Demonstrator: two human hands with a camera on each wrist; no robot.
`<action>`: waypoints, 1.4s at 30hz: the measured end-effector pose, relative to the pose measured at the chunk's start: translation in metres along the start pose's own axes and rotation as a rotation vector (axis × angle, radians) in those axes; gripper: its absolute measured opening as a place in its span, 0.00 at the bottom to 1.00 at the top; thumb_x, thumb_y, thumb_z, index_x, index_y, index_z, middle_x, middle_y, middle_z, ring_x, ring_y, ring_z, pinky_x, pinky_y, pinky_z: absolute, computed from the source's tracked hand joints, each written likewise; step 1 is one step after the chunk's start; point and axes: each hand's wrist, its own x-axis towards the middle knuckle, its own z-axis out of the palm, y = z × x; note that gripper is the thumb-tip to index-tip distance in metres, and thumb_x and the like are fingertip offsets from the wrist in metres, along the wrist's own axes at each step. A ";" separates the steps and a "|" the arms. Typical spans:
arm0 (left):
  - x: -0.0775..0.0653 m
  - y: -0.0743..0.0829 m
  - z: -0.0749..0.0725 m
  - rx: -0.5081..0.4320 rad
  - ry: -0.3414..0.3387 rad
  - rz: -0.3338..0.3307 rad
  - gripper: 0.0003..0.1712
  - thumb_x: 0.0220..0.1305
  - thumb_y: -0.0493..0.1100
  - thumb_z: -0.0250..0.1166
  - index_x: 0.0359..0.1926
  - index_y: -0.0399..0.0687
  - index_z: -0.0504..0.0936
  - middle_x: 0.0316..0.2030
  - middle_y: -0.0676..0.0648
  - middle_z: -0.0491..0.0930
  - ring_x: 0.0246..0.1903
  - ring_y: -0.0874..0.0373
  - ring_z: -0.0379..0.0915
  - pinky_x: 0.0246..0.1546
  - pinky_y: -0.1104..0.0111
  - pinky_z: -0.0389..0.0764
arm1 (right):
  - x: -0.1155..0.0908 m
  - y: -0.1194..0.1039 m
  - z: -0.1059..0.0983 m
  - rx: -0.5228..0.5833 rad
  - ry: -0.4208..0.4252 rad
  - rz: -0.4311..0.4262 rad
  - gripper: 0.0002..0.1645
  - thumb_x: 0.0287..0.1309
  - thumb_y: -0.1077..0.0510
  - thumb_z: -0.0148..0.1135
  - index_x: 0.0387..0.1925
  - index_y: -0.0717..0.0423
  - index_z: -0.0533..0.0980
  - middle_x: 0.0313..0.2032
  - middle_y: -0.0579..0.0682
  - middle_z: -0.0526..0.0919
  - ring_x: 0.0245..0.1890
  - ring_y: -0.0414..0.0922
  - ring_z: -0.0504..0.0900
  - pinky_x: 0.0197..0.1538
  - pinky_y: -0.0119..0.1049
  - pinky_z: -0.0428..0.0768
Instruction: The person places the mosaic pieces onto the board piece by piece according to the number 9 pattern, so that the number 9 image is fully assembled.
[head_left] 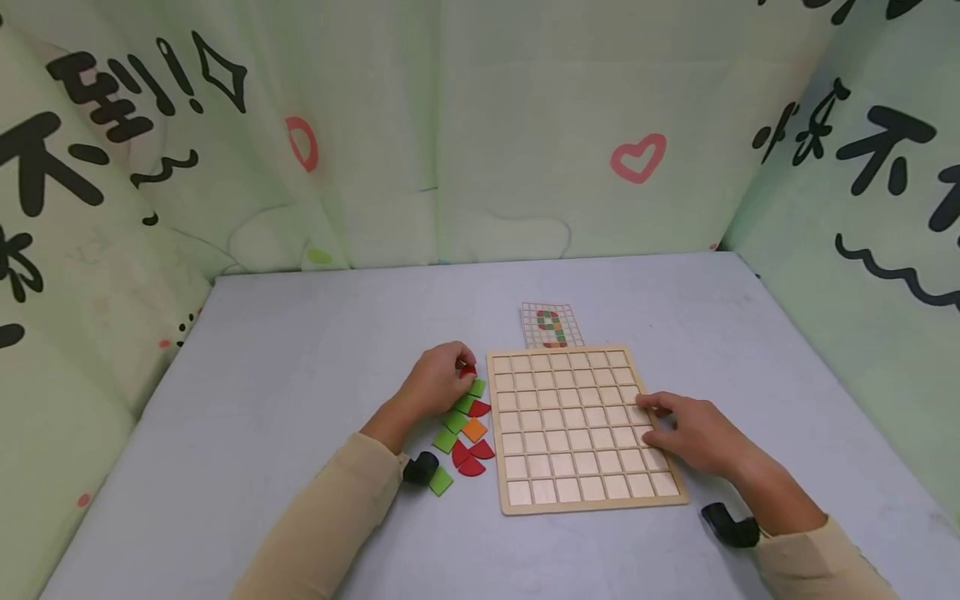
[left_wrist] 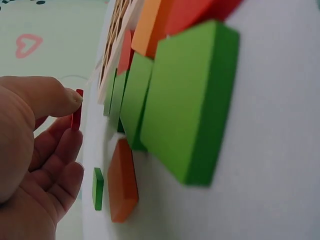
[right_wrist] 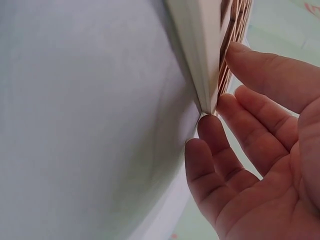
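Between the thumb and fingers of my left hand (head_left: 433, 382) a small red piece (left_wrist: 76, 117) is pinched, held just left of the board's far left corner. Below that hand, several flat green squares (head_left: 445, 440), an orange square (head_left: 474, 430) and red quarter-round pieces (head_left: 472, 467) lie loosely along the left side of a wooden grid board (head_left: 592, 505). My right hand (head_left: 693, 429) holds the board's right edge, the thumb on top of the frame and fingertips at its side, as the right wrist view shows. The grid's cells hold no coloured pieces.
A small gridded pattern card (head_left: 531, 321) lies behind the board, its near end overlapped by it. One green square (head_left: 441, 481) sits near the black device (head_left: 421, 468) on my left wrist. Printed curtains (head_left: 517, 167) hang around the white table (head_left: 337, 333).
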 end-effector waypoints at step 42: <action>0.017 0.053 0.025 0.004 -0.104 0.119 0.12 0.68 0.40 0.66 0.50 0.45 0.78 0.41 0.50 0.78 0.39 0.56 0.72 0.43 0.70 0.78 | 0.000 0.004 -0.006 0.031 -0.045 0.029 0.33 0.58 0.57 0.69 0.63 0.64 0.73 0.51 0.64 0.80 0.48 0.61 0.80 0.51 0.57 0.76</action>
